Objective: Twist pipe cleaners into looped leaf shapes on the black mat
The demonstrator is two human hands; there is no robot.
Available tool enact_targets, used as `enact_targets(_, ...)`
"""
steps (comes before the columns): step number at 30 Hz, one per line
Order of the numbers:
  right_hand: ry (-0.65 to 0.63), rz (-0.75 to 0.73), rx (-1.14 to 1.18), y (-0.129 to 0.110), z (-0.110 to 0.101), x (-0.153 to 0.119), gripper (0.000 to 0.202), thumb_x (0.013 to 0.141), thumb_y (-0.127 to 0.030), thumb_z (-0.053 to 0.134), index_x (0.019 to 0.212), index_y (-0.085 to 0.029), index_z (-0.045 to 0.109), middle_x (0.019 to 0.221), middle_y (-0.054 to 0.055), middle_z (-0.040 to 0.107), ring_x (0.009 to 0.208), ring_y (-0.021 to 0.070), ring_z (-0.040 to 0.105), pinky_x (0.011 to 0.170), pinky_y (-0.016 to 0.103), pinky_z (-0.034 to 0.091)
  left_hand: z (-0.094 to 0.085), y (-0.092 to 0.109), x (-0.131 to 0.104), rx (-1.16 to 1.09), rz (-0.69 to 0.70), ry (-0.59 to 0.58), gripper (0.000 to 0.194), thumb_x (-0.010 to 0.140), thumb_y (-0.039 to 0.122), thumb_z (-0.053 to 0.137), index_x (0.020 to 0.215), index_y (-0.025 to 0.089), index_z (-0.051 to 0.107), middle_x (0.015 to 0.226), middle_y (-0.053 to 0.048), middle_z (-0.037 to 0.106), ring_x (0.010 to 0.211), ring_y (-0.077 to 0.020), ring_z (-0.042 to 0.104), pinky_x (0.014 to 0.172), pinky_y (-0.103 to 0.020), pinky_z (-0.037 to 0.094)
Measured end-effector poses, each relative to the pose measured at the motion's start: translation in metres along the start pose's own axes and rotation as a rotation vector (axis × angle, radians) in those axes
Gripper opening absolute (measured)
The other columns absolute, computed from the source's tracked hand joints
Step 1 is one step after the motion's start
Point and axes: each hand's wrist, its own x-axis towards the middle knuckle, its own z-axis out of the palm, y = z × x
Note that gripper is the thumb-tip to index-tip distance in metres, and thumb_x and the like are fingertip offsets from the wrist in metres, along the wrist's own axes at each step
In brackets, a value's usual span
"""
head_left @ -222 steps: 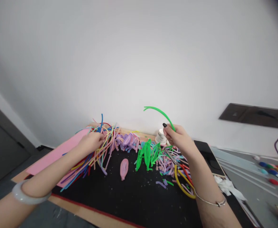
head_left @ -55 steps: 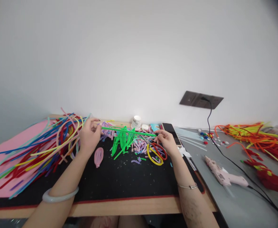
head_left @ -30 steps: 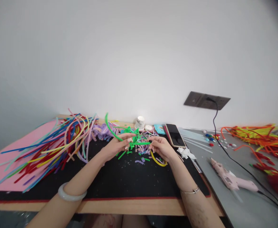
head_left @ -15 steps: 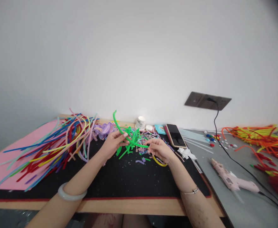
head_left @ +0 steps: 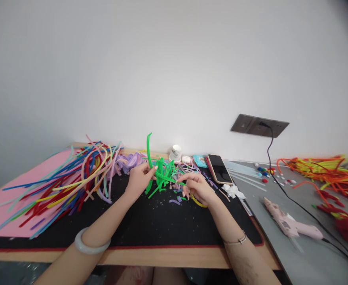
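Observation:
My left hand pinches a long green pipe cleaner near its middle, and one end of it sticks up above the fingers. The strip runs on to the right, where the bent fingers of my right hand close on its other end. Behind and between the hands lies a pile of green pipe cleaners. A yellow curved strip shows below my right hand. Both hands are over the black mat.
Many coloured pipe cleaners cover the left side on pink sheet. Behind stand a white cup and a phone. At right lie a pink glue gun with its cord and orange-yellow strips.
The green strip's free end now stands more upright and has shifted slightly right. My left hand has turned a little, and the strip looks straighter between the hands.

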Motion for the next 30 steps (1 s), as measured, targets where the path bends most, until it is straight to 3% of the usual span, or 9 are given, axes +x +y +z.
enact_targets(6, -0.089, 0.058, 0.048, 0.001, 0.0, -0.002, 0.019, 0.071, -0.026, 0.061, 0.081, -0.011, 0.066, 0.067, 0.008, 0.069, 0.055, 0.016, 0.066, 0.054, 0.025, 0.052, 0.001, -0.007, 0.003, -0.075, -0.03, 0.029, 0.024, 0.071, 0.041, 0.061, 0.063, 0.02, 0.052, 0.048, 0.001, 0.059, 0.05, -0.018, 0.062, 0.052, -0.028, 0.048)
enact_targets(11, -0.107, 0.025, 0.048, 0.001, 0.006, -0.003, 0.029, 0.065, -0.025, 0.073, 0.09, -0.013, 0.065, 0.085, 0.011, 0.071, 0.078, 0.0187, 0.068, 0.071, 0.031, 0.054, 0.002, -0.014, 0.006, -0.165, -0.115, 0.014, 0.024, 0.07, 0.04, 0.062, 0.067, 0.019, 0.052, 0.051, 0.0, 0.059, 0.052, -0.019, 0.063, 0.054, -0.03, 0.051)
enact_targets(19, -0.122, -0.029, -0.076, 0.006, 0.01, 0.001, 0.019, 0.074, -0.027, 0.065, 0.086, -0.013, 0.064, 0.079, 0.01, 0.072, 0.066, 0.0164, 0.068, 0.062, 0.028, 0.053, 0.001, -0.01, 0.007, -0.365, -0.234, 0.054, 0.025, 0.075, 0.042, 0.056, 0.066, 0.02, 0.049, 0.051, 0.001, 0.058, 0.049, -0.0178, 0.061, 0.054, -0.031, 0.051)
enact_targets(23, -0.114, -0.09, -0.201, 0.004, 0.009, 0.0, 0.014, 0.074, -0.023, 0.064, 0.083, -0.013, 0.068, 0.066, 0.004, 0.067, 0.048, 0.0082, 0.056, 0.05, 0.021, 0.044, 0.0, -0.01, 0.006, -0.319, -0.185, 0.077, 0.028, 0.073, 0.042, 0.06, 0.061, 0.02, 0.047, 0.051, 0.001, 0.058, 0.051, -0.0169, 0.061, 0.055, -0.03, 0.051)
enact_targets(30, 0.026, -0.206, -0.227, 0.001, 0.003, -0.001, 0.01, 0.07, -0.023, 0.067, 0.076, -0.016, 0.068, 0.08, 0.003, 0.064, 0.048, 0.0058, 0.048, 0.043, 0.019, 0.038, -0.002, -0.01, 0.004, -0.059, -0.028, 0.036, 0.028, 0.074, 0.04, 0.058, 0.061, 0.019, 0.047, 0.049, 0.003, 0.056, 0.05, -0.0159, 0.061, 0.053, -0.026, 0.047)
